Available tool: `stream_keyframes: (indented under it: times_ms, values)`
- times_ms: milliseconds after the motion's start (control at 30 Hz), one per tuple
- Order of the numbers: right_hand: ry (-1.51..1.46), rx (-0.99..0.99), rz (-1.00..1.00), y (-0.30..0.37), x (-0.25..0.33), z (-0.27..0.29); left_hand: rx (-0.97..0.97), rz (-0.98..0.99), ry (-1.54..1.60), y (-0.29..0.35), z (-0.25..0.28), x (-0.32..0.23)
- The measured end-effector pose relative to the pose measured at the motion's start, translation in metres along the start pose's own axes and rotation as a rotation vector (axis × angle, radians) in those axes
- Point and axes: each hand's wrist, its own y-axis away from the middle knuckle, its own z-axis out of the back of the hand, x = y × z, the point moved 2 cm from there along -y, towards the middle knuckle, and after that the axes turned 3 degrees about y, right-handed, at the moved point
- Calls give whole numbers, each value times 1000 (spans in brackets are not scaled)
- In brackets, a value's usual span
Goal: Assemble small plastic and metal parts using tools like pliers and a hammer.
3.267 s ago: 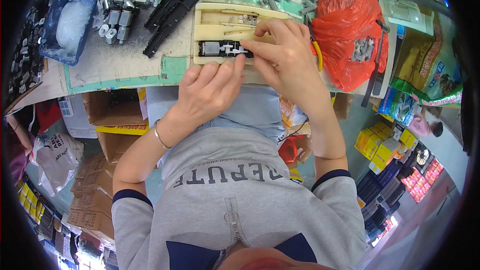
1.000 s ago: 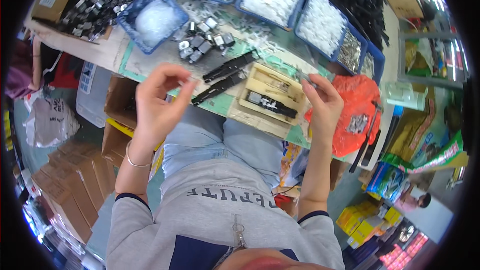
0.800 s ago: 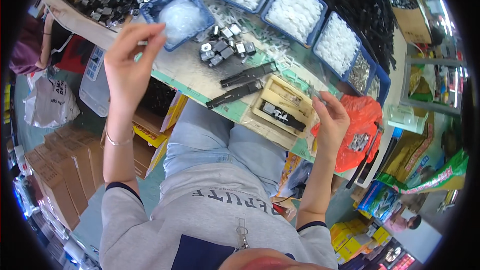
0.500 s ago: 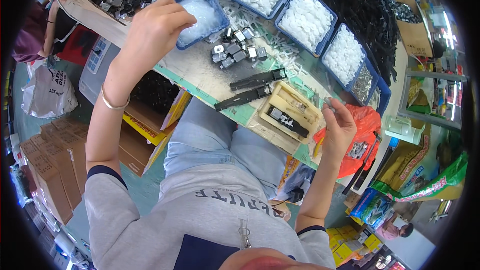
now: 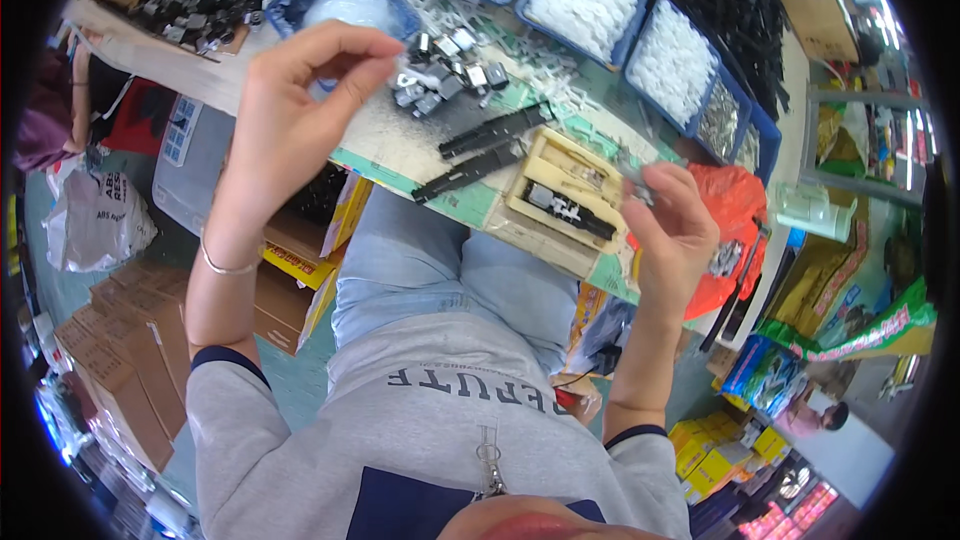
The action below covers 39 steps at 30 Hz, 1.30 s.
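Blue trays point(image 5: 640, 0) hold white parts at twelve o'clock. A pale wooden jig point(image 5: 565, 202) carries a black piece, with black strips point(image 5: 480, 145) beside it. The bag point(image 5: 735, 230) at three o'clock is orange-red. The surface point(image 5: 470, 205) is green-edged. The sweatshirt point(image 5: 420, 440) is grey with navy panels, the jeans point(image 5: 430, 260) light blue.

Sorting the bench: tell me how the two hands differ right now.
The left hand is raised beside the blue plastic tray, fingertips pinched; the right hand is lower, beside the cream jig block, gripping a small clear piece. The left wrist wears a bracelet; the right is bare.
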Motion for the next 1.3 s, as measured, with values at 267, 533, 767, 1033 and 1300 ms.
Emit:
stream_keyframes:
  times_ms: [267, 533, 767, 1033, 1300]
  values:
    - [-265, 106, -134, 10, 1, -30, 111, 304, 745, 22, -66, -8]
    - [-135, 110, -73, 16, 1, -18, 163, 387, 738, 26, -97, -10]
    - [25, 100, -50, 27, -2, -15, 209, 513, 741, 36, -107, -4]
    - [110, 85, -90, 50, -15, 7, 341, -55, 197, 54, -129, -18]
    - [652, -6, 56, 75, -24, 41, 380, -301, -170, 66, -159, -17]
